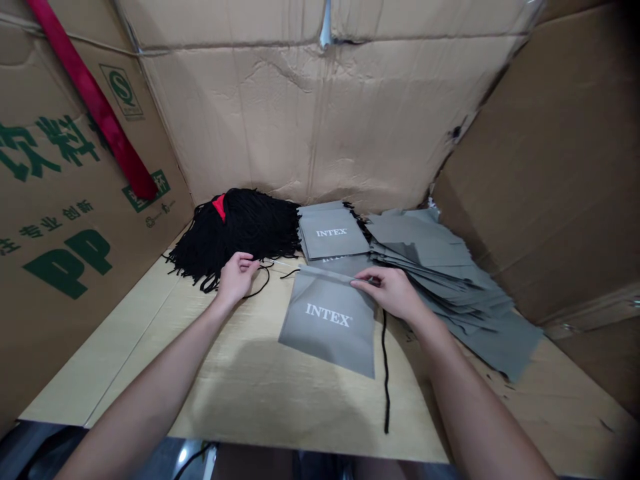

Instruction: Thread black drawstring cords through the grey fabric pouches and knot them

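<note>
A grey drawstring pouch [325,333] printed INTEX is held up by its top hem, at the right corner, in the pinched fingers of my right hand [387,290]. From that corner a black cord [385,373] hangs down, and a short black end sticks out at the hem's left. My left hand [239,277] is left of the pouch, its fingertips closed on a thin pale rod [280,264] that reaches toward the hem's left opening. By those fingers curls a loop of black cord [264,285]. Whether the rod and cord are joined cannot be made out.
Behind my left hand lies a big heap of black cords [250,223] with a red tie [219,207]. Stacked INTEX pouches [333,227] and a spread pile of grey pouches [425,247] fill the back right. Cardboard walls [300,120] enclose the table [225,387]; a red ribbon [95,100] hangs left.
</note>
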Demonstrator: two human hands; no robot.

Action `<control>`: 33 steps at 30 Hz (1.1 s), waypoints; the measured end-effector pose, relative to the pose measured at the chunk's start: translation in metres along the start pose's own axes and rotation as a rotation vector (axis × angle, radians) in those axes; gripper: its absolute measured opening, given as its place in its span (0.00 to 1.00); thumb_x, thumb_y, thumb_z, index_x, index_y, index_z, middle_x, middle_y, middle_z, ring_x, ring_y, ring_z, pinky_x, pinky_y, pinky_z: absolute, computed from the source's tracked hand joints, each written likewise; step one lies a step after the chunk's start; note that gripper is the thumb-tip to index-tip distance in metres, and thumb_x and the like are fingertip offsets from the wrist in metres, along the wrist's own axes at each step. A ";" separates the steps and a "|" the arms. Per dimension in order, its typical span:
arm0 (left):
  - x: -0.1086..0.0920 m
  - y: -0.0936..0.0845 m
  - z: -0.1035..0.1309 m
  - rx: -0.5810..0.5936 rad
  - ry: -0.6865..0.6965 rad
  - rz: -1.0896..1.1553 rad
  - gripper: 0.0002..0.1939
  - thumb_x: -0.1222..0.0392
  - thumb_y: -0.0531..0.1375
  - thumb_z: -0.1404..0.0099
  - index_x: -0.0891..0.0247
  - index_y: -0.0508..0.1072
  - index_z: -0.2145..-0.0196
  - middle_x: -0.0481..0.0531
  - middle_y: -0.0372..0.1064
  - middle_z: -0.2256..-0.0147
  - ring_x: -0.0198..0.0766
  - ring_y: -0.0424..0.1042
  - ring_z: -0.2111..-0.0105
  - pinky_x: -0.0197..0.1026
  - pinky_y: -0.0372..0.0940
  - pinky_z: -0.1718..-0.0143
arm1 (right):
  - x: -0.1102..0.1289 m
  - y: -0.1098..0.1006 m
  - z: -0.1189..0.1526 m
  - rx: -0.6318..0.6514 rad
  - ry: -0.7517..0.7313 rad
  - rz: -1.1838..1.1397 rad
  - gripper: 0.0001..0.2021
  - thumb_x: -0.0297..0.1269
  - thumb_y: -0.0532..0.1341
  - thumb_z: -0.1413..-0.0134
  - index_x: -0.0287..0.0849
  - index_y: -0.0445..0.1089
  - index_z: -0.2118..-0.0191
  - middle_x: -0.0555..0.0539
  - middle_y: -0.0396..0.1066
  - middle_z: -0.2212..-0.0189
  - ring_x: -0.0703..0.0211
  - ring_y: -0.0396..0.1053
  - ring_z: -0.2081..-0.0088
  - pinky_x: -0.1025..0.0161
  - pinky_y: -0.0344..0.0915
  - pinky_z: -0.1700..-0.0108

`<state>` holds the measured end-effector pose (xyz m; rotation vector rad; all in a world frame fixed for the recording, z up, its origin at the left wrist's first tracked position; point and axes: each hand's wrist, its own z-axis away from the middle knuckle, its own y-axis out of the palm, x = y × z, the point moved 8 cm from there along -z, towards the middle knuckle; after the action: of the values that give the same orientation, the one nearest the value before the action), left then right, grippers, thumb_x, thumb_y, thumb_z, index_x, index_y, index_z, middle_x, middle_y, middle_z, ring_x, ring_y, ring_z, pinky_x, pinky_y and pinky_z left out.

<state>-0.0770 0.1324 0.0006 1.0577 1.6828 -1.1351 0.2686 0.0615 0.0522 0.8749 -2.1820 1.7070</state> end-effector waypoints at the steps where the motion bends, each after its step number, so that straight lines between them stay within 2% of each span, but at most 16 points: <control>1: -0.002 0.002 0.002 0.015 0.028 -0.042 0.17 0.54 0.66 0.46 0.65 0.72 0.61 0.54 0.74 0.68 0.39 0.73 0.68 0.41 0.66 0.63 | 0.000 -0.001 0.000 -0.009 0.001 0.003 0.10 0.43 0.62 0.47 0.43 0.78 0.67 0.47 0.79 0.67 0.55 0.74 0.66 0.61 0.67 0.62; 3: -0.009 0.012 0.009 0.112 0.080 -0.081 0.18 0.56 0.67 0.47 0.64 0.72 0.60 0.57 0.75 0.62 0.42 0.74 0.62 0.43 0.66 0.59 | 0.001 -0.004 0.000 -0.029 0.005 0.012 0.10 0.43 0.61 0.47 0.43 0.78 0.67 0.46 0.79 0.67 0.55 0.74 0.66 0.61 0.67 0.62; 7: -0.023 0.052 0.037 0.567 0.053 0.120 0.18 0.55 0.65 0.44 0.64 0.72 0.57 0.60 0.75 0.58 0.44 0.74 0.56 0.47 0.65 0.52 | 0.000 -0.011 0.001 -0.086 0.015 0.029 0.11 0.43 0.62 0.47 0.43 0.78 0.68 0.46 0.79 0.68 0.55 0.74 0.68 0.61 0.67 0.63; 8: -0.029 0.057 0.042 0.629 0.040 0.206 0.16 0.54 0.64 0.42 0.65 0.73 0.59 0.61 0.75 0.57 0.44 0.75 0.56 0.47 0.66 0.52 | -0.001 -0.012 0.001 -0.105 0.016 0.035 0.11 0.43 0.62 0.47 0.43 0.78 0.68 0.46 0.79 0.68 0.55 0.74 0.68 0.61 0.67 0.63; 9: -0.034 0.058 0.043 0.635 0.034 0.288 0.15 0.53 0.64 0.41 0.65 0.73 0.60 0.61 0.75 0.57 0.44 0.75 0.57 0.47 0.66 0.52 | -0.003 -0.014 0.001 -0.125 0.018 0.040 0.11 0.44 0.62 0.47 0.43 0.78 0.68 0.46 0.79 0.67 0.55 0.74 0.68 0.62 0.67 0.64; 10: -0.040 0.053 0.040 0.584 0.036 0.352 0.15 0.52 0.64 0.41 0.66 0.73 0.62 0.61 0.75 0.57 0.43 0.75 0.57 0.47 0.66 0.52 | -0.004 -0.015 0.001 -0.144 0.019 0.045 0.11 0.44 0.62 0.47 0.43 0.78 0.68 0.46 0.79 0.67 0.55 0.74 0.68 0.62 0.67 0.64; 12: -0.046 0.033 0.026 0.393 0.043 0.393 0.15 0.51 0.65 0.42 0.65 0.73 0.63 0.59 0.76 0.59 0.42 0.76 0.60 0.44 0.68 0.57 | -0.007 -0.017 0.000 -0.171 0.019 0.048 0.11 0.44 0.62 0.47 0.43 0.78 0.68 0.45 0.79 0.67 0.54 0.74 0.69 0.61 0.67 0.65; 14: -0.045 0.010 0.012 0.255 0.028 0.301 0.15 0.51 0.66 0.44 0.64 0.74 0.64 0.56 0.76 0.64 0.39 0.74 0.66 0.41 0.67 0.64 | -0.007 -0.018 0.000 -0.180 0.017 0.039 0.11 0.44 0.62 0.47 0.43 0.78 0.67 0.45 0.79 0.68 0.54 0.74 0.69 0.61 0.67 0.65; 15: -0.044 0.001 0.007 0.253 0.020 0.217 0.15 0.51 0.66 0.46 0.64 0.75 0.66 0.55 0.76 0.67 0.38 0.73 0.68 0.40 0.66 0.65 | -0.007 -0.018 0.000 -0.176 0.015 0.028 0.11 0.44 0.62 0.47 0.43 0.78 0.68 0.45 0.79 0.68 0.54 0.74 0.69 0.61 0.67 0.65; 16: -0.043 -0.003 0.004 0.309 0.030 0.106 0.14 0.52 0.68 0.48 0.64 0.76 0.67 0.54 0.75 0.69 0.38 0.72 0.70 0.39 0.66 0.66 | -0.006 -0.018 0.000 -0.169 0.015 0.016 0.11 0.44 0.62 0.48 0.43 0.78 0.68 0.45 0.79 0.68 0.54 0.74 0.69 0.61 0.67 0.65; 19: -0.032 -0.005 0.008 0.634 0.061 -0.198 0.13 0.57 0.72 0.57 0.62 0.79 0.71 0.53 0.75 0.72 0.37 0.69 0.73 0.38 0.63 0.69 | 0.000 -0.015 0.000 -0.125 0.006 -0.014 0.12 0.45 0.62 0.48 0.43 0.78 0.68 0.46 0.79 0.68 0.54 0.74 0.69 0.61 0.67 0.65; 21: -0.025 -0.009 0.011 0.722 0.092 -0.314 0.12 0.59 0.72 0.59 0.60 0.80 0.72 0.51 0.75 0.73 0.37 0.68 0.74 0.37 0.61 0.72 | 0.005 -0.013 0.001 -0.093 -0.013 -0.028 0.12 0.45 0.62 0.47 0.43 0.78 0.68 0.46 0.79 0.68 0.55 0.74 0.69 0.62 0.67 0.66; 24: -0.021 -0.007 0.016 0.762 0.148 -0.374 0.06 0.59 0.66 0.51 0.59 0.79 0.72 0.49 0.73 0.76 0.36 0.67 0.76 0.36 0.60 0.72 | 0.007 -0.009 0.001 -0.069 -0.036 -0.042 0.12 0.46 0.62 0.47 0.43 0.78 0.68 0.45 0.79 0.68 0.55 0.74 0.69 0.61 0.66 0.66; 26: -0.022 -0.001 0.017 0.737 0.161 -0.355 0.06 0.59 0.62 0.47 0.59 0.78 0.70 0.48 0.70 0.78 0.36 0.66 0.76 0.36 0.59 0.73 | 0.006 -0.007 0.001 -0.066 -0.035 -0.042 0.12 0.45 0.62 0.47 0.43 0.78 0.68 0.46 0.79 0.68 0.55 0.74 0.69 0.61 0.66 0.66; 28: -0.026 0.003 0.014 0.626 0.125 -0.238 0.07 0.59 0.62 0.46 0.60 0.75 0.68 0.47 0.68 0.77 0.34 0.65 0.77 0.35 0.59 0.73 | 0.004 -0.006 0.001 -0.068 -0.034 -0.042 0.12 0.45 0.62 0.47 0.43 0.78 0.68 0.46 0.79 0.68 0.56 0.73 0.69 0.62 0.66 0.65; 33: -0.019 0.010 0.012 0.241 -0.203 0.404 0.10 0.65 0.64 0.48 0.62 0.68 0.66 0.49 0.70 0.68 0.30 0.68 0.74 0.34 0.61 0.72 | 0.010 -0.006 0.001 -0.086 -0.072 -0.049 0.12 0.45 0.61 0.46 0.42 0.77 0.67 0.45 0.78 0.67 0.56 0.73 0.68 0.62 0.65 0.66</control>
<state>-0.0595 0.1200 0.0125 1.3129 1.1288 -1.1481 0.2641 0.0563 0.0616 0.9736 -2.2424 1.5698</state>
